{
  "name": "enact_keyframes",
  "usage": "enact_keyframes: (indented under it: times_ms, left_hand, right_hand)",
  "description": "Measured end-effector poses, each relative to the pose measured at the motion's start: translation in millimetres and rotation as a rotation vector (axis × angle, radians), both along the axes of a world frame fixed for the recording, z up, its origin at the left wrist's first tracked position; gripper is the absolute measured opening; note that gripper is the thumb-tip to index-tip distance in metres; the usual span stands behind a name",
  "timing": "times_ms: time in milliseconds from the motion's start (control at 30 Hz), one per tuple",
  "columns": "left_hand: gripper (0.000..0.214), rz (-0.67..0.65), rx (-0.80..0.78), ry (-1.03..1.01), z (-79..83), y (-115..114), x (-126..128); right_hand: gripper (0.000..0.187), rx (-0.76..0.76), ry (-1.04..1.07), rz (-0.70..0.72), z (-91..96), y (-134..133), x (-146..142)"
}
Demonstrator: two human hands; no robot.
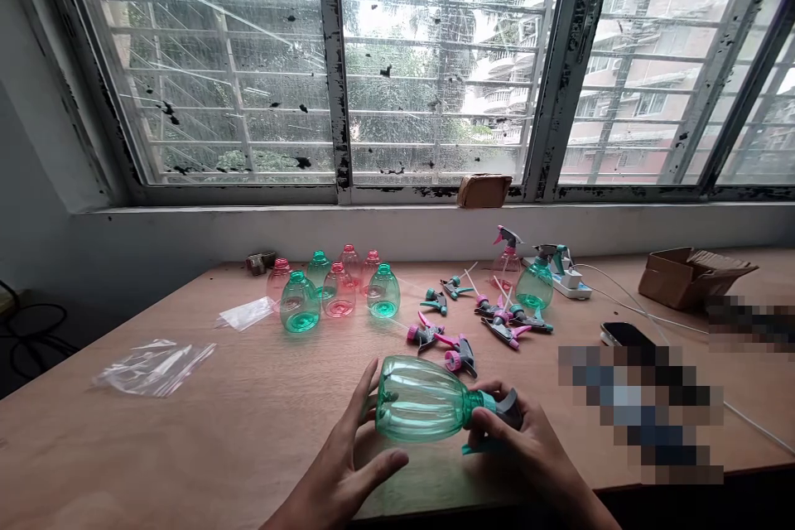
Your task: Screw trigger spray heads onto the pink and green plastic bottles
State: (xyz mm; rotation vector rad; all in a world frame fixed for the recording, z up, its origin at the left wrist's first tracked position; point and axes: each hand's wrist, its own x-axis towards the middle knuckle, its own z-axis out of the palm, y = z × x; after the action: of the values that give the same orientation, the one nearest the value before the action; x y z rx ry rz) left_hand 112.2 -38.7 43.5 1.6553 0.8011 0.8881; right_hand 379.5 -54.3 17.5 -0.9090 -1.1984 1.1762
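Observation:
A green see-through spray bottle [422, 399] lies sideways in the air above the front of the table. My right hand [518, 431] is closed round its neck and its grey-and-teal spray head [506, 410]. At the bottle's base is my left hand [351, 447], with thumb and fingers spread; some fingertips are hidden behind the base, so I cannot tell if they touch it. Just beyond the bottle lie loose pink-and-grey spray heads [460, 356]. Further back are several more, among them a teal-and-grey one [435, 301].
Headless green bottles [301, 302] and pink bottles [339, 291] stand at back left. A pink bottle [506, 269] and a green bottle [534, 286] with spray heads stand behind. Plastic bags [155, 367] lie left; a phone [626, 337], power strip [571, 286] and cardboard box [689, 280] are right.

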Motion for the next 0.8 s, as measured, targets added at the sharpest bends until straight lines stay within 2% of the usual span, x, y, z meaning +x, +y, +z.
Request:
enact_keyframes:
  times_ms: [200,433,533,633,800]
  left_hand:
    - [0.074,-0.002,0.038,0.037,-3.7,4.7,-2.6]
    - [0.092,-0.019,-0.025,-0.055,-3.1,1.3,1.4]
    - [0.083,-0.005,-0.053,-0.084,-0.1,1.0,1.8]
    - [0.074,0.016,-0.02,-0.017,-0.8,2.1,-0.1]
    - [0.087,0.001,0.08,0.067,-2.2,1.6,-1.7]
  right_hand:
    - [0.033,-0.002,0.018,-0.005,-0.8,0.6,0.3]
    - [0.033,-0.001,0.021,0.001,-0.8,-1.3,0.2]
    - [0.035,0.002,0.014,0.005,-2.0,-0.2,0.4]
    - [0.034,-0.002,0.005,-0.001,-2.2,0.5,0.7]
    - [0.034,-0.006,0.014,0.001,-0.8,0.0,0.1]
